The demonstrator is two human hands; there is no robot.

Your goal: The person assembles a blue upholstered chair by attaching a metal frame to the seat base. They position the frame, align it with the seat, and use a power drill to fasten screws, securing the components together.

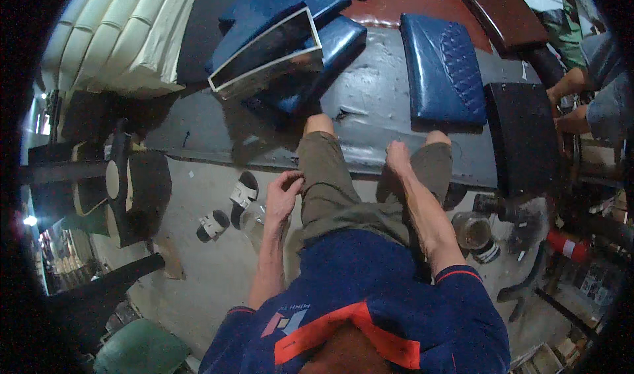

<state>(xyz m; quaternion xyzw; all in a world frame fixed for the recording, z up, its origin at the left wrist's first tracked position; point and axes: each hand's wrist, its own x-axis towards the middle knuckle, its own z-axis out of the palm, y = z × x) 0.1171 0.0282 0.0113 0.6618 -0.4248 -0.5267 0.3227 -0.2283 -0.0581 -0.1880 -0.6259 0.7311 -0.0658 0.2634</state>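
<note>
Two hands: left hand [282,192] pinches olive shorts [323,189]; right hand [398,159] rests unclenched at the dark surface's [376,103] near edge, quilted blue cushion [441,67] lengthwise away.

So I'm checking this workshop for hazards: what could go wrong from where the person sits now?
The mirror panel lies tilted on stacked blue cushions just beyond the knees; a nudge might slide it off. Both hands are on the legs, the left hand at the thigh and the right hand near the knee, so neither steadies anything. The glass jar on the floor could be kicked.
</note>
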